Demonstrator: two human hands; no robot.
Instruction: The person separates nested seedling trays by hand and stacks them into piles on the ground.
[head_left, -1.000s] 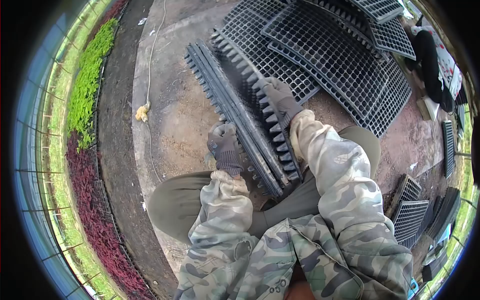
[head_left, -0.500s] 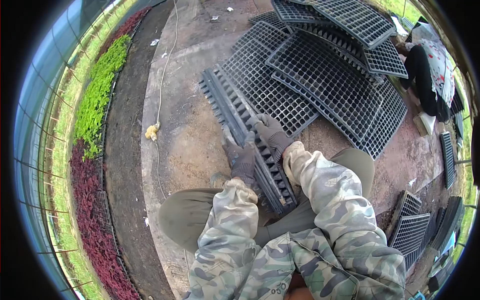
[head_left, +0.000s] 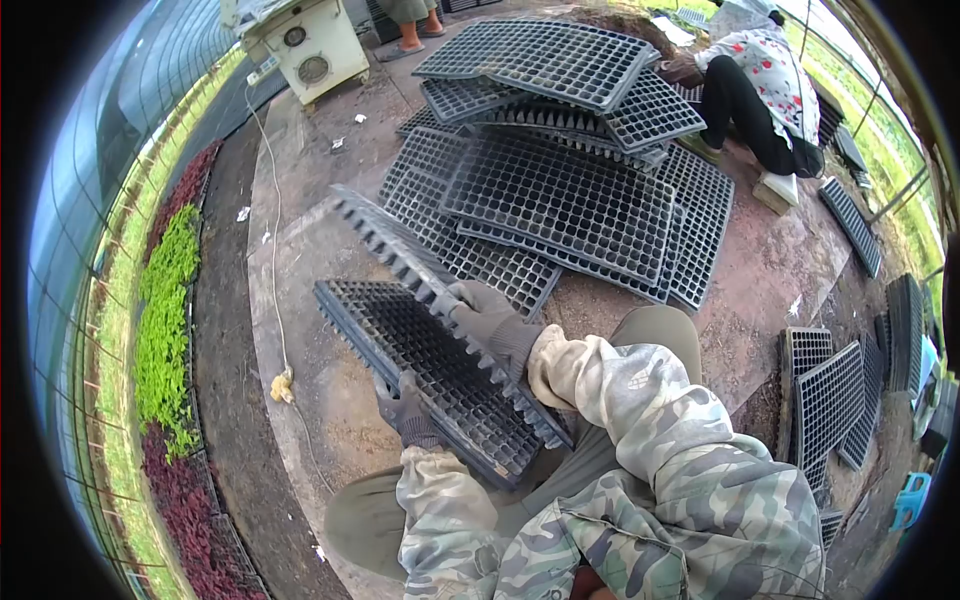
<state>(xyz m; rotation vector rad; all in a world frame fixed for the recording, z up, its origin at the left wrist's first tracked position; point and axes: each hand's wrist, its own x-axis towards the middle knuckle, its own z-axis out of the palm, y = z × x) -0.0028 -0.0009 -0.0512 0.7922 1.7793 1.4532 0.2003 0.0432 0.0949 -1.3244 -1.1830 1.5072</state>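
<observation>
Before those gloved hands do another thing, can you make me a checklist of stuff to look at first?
1. Left hand gripping the lower tray by its edge: ok.
2. Right hand holding the tilted tray: ok.
3. The two trays fully apart: cannot tell; a gap shows at the far end, but the near ends overlap in view.
4. Big tray pile neatly lined up: not ok, its trays lie skewed across each other.
5. Crouching person away from these hands: ok, beyond the pile.
</observation>
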